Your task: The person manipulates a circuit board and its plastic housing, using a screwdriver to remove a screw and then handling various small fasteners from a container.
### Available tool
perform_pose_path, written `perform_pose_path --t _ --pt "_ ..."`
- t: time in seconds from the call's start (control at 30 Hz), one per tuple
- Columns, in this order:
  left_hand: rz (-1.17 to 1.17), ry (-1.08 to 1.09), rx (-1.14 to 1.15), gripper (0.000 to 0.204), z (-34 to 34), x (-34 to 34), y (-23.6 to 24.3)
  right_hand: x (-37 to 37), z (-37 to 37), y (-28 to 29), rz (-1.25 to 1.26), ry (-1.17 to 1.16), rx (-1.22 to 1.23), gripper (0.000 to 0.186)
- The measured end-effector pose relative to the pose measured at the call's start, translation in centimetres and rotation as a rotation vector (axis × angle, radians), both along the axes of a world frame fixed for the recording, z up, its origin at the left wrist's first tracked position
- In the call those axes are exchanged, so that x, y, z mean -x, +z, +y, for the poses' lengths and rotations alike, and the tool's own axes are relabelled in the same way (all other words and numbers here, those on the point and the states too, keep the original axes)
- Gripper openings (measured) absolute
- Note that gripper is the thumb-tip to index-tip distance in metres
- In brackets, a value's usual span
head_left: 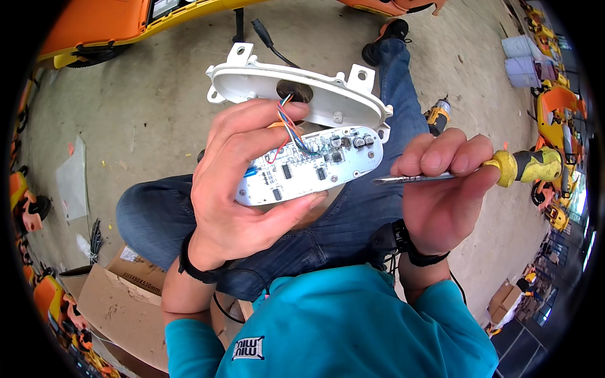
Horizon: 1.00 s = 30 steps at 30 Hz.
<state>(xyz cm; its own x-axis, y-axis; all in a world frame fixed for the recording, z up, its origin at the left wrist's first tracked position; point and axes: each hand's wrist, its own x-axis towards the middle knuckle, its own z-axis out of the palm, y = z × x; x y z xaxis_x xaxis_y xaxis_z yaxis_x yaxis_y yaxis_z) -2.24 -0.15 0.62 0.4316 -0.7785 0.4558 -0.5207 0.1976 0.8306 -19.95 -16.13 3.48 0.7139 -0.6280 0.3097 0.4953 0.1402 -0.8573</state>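
Note:
My left hand (233, 176) grips a white oval circuit board (324, 160) studded with chips and capacitors, with a bundle of coloured wires (288, 123) running up to an opening in a white plastic housing (353, 94). The housing is tilted above the board, my fingertips reach to it, and a black cable with a connector (261, 34) rises behind it. My right hand (441, 189) holds a yellow and black screwdriver (526, 169) in curled fingers, its metal shaft pointing left to just beside the board's right part.
A cordless drill (439, 113) lies on the concrete floor (138, 113) beside my leg. An orange and yellow vehicle body (101, 25) is at the top, more line both sides. Cardboard boxes (113, 302), a plastic sheet (70, 176) and white buckets (520, 57) stand or lie around.

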Motion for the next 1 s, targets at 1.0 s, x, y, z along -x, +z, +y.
perform_pose_path --t 1.0 --pt "-0.004 0.022 -0.031 0.056 -0.1 -0.1 0.1 -0.3 1.0 1.1 0.269 -0.102 0.728 0.049"
